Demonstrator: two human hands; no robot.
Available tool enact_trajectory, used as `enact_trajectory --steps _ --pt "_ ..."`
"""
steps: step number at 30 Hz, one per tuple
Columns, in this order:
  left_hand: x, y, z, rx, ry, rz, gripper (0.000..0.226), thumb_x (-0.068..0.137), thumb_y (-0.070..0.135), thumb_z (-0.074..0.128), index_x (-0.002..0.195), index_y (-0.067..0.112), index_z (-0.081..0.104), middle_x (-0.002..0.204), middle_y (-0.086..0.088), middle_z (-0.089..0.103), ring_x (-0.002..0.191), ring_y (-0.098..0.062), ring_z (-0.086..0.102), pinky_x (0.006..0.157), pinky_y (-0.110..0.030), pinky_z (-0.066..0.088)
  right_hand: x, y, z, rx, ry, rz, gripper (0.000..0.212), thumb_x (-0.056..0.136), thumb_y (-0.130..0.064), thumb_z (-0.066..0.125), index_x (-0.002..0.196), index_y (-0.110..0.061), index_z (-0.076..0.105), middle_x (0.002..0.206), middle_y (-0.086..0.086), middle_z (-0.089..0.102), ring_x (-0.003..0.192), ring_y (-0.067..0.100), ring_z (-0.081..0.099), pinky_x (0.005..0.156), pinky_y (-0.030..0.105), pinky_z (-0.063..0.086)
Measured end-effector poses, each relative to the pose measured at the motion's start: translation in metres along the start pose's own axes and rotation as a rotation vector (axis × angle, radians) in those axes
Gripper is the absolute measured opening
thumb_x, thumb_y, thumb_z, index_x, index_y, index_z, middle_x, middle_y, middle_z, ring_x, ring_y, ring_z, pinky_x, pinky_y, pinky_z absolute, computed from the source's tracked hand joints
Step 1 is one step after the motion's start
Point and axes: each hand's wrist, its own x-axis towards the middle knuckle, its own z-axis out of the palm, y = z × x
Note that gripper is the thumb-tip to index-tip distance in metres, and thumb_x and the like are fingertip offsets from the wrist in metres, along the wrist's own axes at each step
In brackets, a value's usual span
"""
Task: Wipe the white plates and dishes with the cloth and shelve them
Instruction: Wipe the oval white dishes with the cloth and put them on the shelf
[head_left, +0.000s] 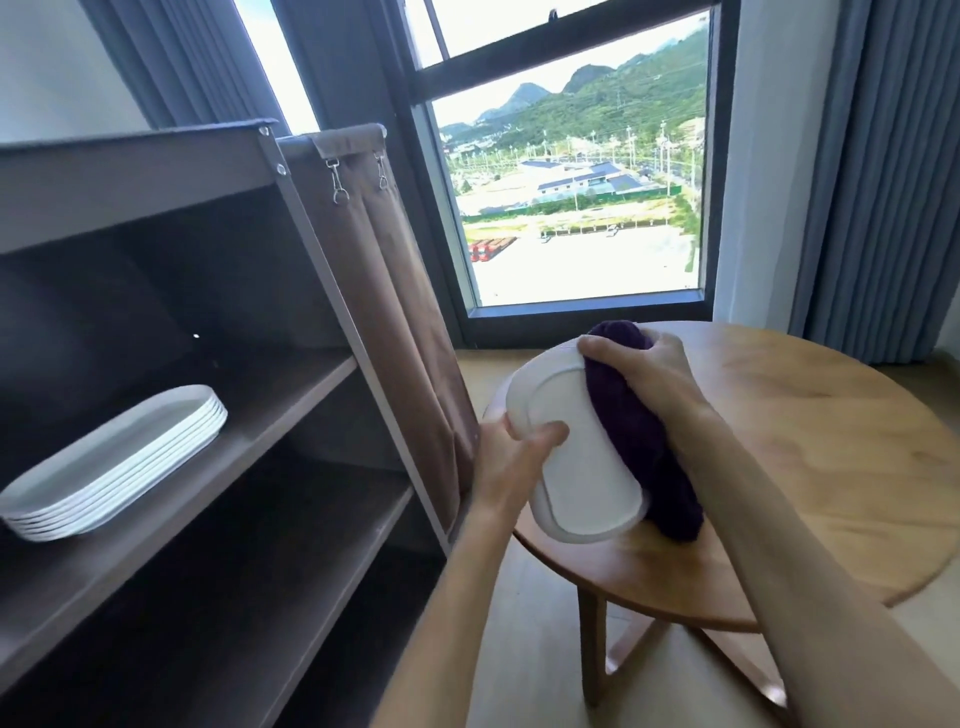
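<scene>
On the shelf at nine o'clock, apparently six stacked dishes; left hand grips a dish, right hand clutches the cloth.

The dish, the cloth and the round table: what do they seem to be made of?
Dish: glazed ceramic or melamine, hard to tell; smooth, white, faint sheen.
Cloth: soft terry or microfibre, judging by its fuzzy, matte purple pile.
Table: wood or wood veneer, with visible grain and a satin finish.

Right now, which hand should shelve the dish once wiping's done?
Left, probably. The left hand already grips the white dish and is nearer the shelf with the plate stack; the right hand holds the purple cloth.
</scene>
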Motion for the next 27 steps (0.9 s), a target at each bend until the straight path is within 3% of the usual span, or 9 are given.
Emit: enact_trajectory --steps 3,7,10,14,17,19,22,24,27 --pt "0.016 0.027 -0.007 -0.035 0.000 0.097 0.040 0.078 0.031 0.081 0.113 0.016 0.070 0.105 -0.007 0.073 0.094 -0.022 0.072 0.079 -0.038 0.062 -0.005 -0.005 0.006 -0.040 -0.093 -0.039 0.012 0.081 -0.032 0.083 0.086 -0.022 0.077 0.079 -0.003 0.074 0.070 0.008 0.069 0.060 0.018 0.053" --pt "0.024 0.035 -0.013 -0.039 -0.124 0.100 0.011 0.080 0.024 0.085 0.090 0.022 0.080 0.091 -0.009 0.078 0.082 -0.029 0.075 0.078 -0.049 0.061 -0.011 0.000 0.010 -0.028 -0.064 -0.120 0.016 0.082 -0.038 0.081 0.088 -0.024 0.075 0.084 0.000 0.074 0.077 0.013 0.069 0.066 0.023 0.056" --pt "0.020 0.027 -0.012 -0.130 -0.010 0.102 0.019 0.076 0.027 0.085 0.092 0.017 0.081 0.090 -0.013 0.077 0.081 -0.033 0.074 0.073 -0.047 0.061 -0.014 0.009 0.009 -0.035 -0.062 -0.125 0.016 0.081 -0.051 0.075 0.088 -0.037 0.074 0.083 -0.008 0.072 0.076 0.006 0.069 0.063 0.017 0.055" --pt "0.017 0.013 -0.018 -0.349 0.194 -0.002 0.031 0.066 0.032 0.089 0.088 0.011 0.081 0.093 -0.020 0.075 0.085 -0.033 0.070 0.074 -0.044 0.059 -0.018 0.028 0.002 -0.105 -0.159 0.023 0.023 0.081 -0.061 0.073 0.093 -0.041 0.074 0.088 -0.009 0.076 0.081 0.008 0.072 0.061 0.018 0.055" --pt "0.013 0.004 -0.017 -0.390 0.272 -0.028 0.033 0.059 0.040 0.091 0.077 0.015 0.079 0.085 -0.013 0.075 0.081 -0.028 0.070 0.066 -0.037 0.058 -0.021 0.040 0.002 -0.104 -0.101 0.072 0.033 0.075 -0.064 0.073 0.093 -0.036 0.075 0.087 -0.007 0.077 0.078 0.010 0.073 0.061 0.023 0.056" --pt "0.012 0.003 -0.018 -0.449 0.337 -0.041 0.032 0.057 0.042 0.091 0.074 0.018 0.079 0.080 -0.007 0.075 0.076 -0.022 0.071 0.060 -0.031 0.057 -0.024 0.041 0.001 -0.076 -0.054 0.068 0.027 0.075 -0.061 0.075 0.089 -0.038 0.075 0.083 -0.009 0.076 0.076 0.009 0.073 0.056 0.017 0.053" --pt "0.015 -0.003 -0.018 -0.593 0.473 -0.089 0.042 0.058 0.038 0.094 0.088 0.012 0.078 0.083 -0.007 0.077 0.075 -0.024 0.076 0.058 -0.031 0.059 -0.028 0.045 -0.002 -0.014 0.067 0.081 0.017 0.083 -0.051 0.077 0.088 -0.036 0.074 0.082 -0.009 0.075 0.077 0.014 0.071 0.057 0.021 0.053" --pt "0.014 -0.007 -0.015 -0.692 0.533 -0.113 0.051 0.063 0.033 0.095 0.101 0.007 0.074 0.085 -0.007 0.079 0.074 -0.025 0.077 0.057 -0.032 0.060 -0.032 0.048 0.000 0.068 0.211 0.110 0.023 0.082 -0.048 0.078 0.091 -0.028 0.072 0.087 -0.005 0.074 0.083 0.015 0.069 0.063 0.026 0.052" --pt "0.013 -0.016 -0.008 -0.861 0.580 -0.200 0.046 0.073 0.028 0.091 0.110 0.009 0.071 0.087 -0.008 0.079 0.076 -0.027 0.078 0.059 -0.037 0.061 -0.039 0.052 0.001 0.208 0.333 0.165 0.033 0.080 -0.049 0.080 0.096 -0.022 0.070 0.084 -0.005 0.074 0.081 0.013 0.068 0.061 0.025 0.051"
